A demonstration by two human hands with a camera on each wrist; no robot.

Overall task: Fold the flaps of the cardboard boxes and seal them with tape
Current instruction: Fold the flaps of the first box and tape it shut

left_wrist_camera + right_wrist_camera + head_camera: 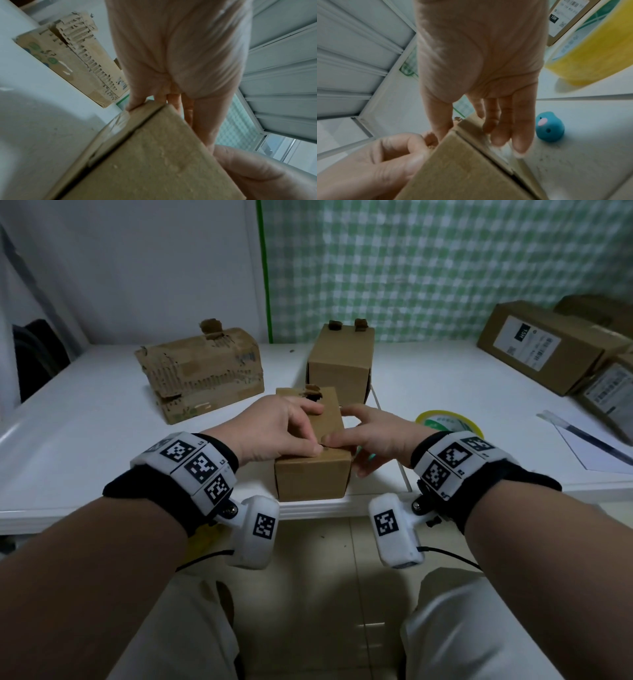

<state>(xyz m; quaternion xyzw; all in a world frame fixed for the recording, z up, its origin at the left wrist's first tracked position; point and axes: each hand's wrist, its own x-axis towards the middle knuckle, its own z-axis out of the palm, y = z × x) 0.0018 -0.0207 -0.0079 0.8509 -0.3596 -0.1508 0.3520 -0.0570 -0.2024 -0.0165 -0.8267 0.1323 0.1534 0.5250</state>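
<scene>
both hands rest on the small brown cardboard box (313,460) at the white tabletop (102,419) edge, the left hand (274,429) with its grip curled over the top and the right hand (373,436) with loose, straight fingers along the side, likely keeping the flaps shut for the yellow tape roll (448,422) nearby.

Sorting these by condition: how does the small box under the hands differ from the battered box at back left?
The small box has clean, smooth faces; the battered box is torn, with bare corrugation. The small box sits at the table's near edge, touched by both hands; the battered box stands untouched, farther back. Both are brown cardboard.

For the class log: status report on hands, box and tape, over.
Left hand gripping small box top. Right hand open, fingers at its right side. Flaps down, no tape visible on top seam. Tape roll idle to the right; nothing blocking.
</scene>
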